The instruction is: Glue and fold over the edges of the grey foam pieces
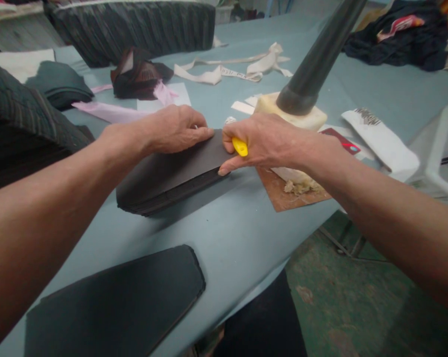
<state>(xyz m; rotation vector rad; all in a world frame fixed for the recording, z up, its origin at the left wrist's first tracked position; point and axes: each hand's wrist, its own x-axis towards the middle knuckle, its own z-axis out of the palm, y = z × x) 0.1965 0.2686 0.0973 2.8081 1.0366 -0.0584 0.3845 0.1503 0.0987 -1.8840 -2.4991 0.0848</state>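
While pressing left hand (pixel 171 131) on dark stack (pixel 171 166), gripping yellow handle (pixel 240 147) in right hand (pixel 264 139)

At far left, stripy dark cloth (pixel 26 114) in a thick pile, with folded green-grey cloth (pixel 60 82) just behind. Farther back, big dark bundle (pixel 134 29). At front left, flat dark piece (pixel 123 302) lying on pale blue table (pixel 216 238), close to the edge and apart from the stack. Past the left arm, pink strips (pixel 108 111) and crumpled brown-black cloth (pixel 134 74).

In the middle, dark stack lying flat on the table, under the left hand. Fingers bent and close together there; cannot tell if pinching the top sheet. Behind, long pale strips (pixel 209 75) in a loose tangle.

At the stack's right end, right hand curled tight round the yellow handle, with one tip stretched to the near edge. Rest of the yellow tool hidden by the hand.

Farther right, thick black tube (pixel 313 64) leaning up from cream block (pixel 264 105). Nearer, brown board (pixel 276 196) with fluffy yellowish scraps (pixel 301 184) on top. Beyond the right arm, white piece (pixel 385 141) with dark marks. At back right, heap of dark clothes (pixel 398 44).
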